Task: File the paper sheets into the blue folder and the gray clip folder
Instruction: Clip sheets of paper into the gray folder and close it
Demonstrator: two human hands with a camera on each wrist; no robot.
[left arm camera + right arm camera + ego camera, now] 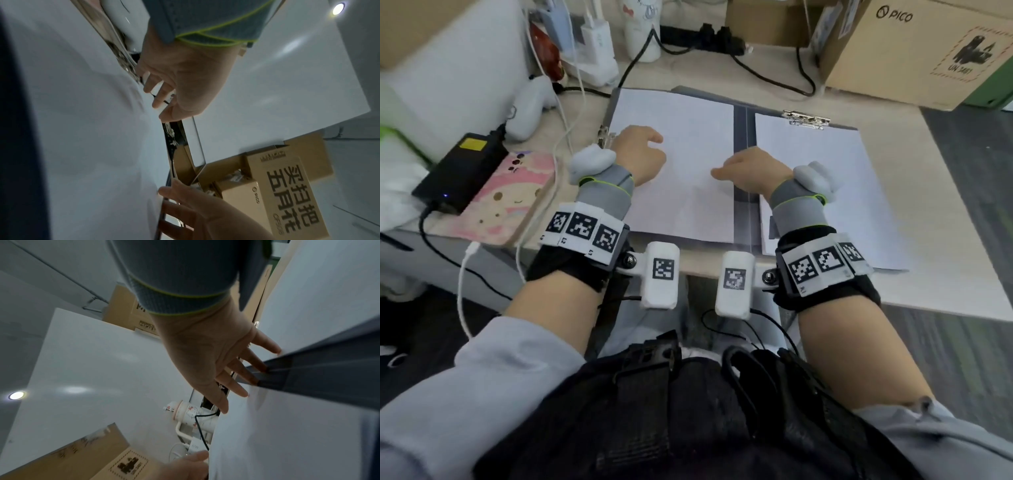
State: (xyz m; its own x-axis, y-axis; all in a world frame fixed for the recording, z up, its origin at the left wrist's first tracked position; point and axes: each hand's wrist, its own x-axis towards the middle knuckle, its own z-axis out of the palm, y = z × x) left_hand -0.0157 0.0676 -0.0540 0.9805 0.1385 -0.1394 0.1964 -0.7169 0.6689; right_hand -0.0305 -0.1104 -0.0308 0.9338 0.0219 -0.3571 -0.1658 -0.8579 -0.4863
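A dark grey clip folder (744,137) lies open on the desk. One white sheet (681,198) covers its left half and another white sheet (832,192) its right half, under a metal clip (806,119) at the top. A second clip (604,135) sits at the left edge. My left hand (643,150) rests on the left sheet beside that clip, fingertips (156,102) touching the paper. My right hand (750,168) lies at the sheet's right edge, its straight fingers (261,368) on the paper and the spine (318,374). No separate blue folder shows.
A black power brick (458,171) and a pink notebook (506,202) lie left of the folder, with white cables across them. A white bottle (643,31), a power strip (709,37) and cardboard boxes (914,51) line the back. The desk's front edge runs just under the folder.
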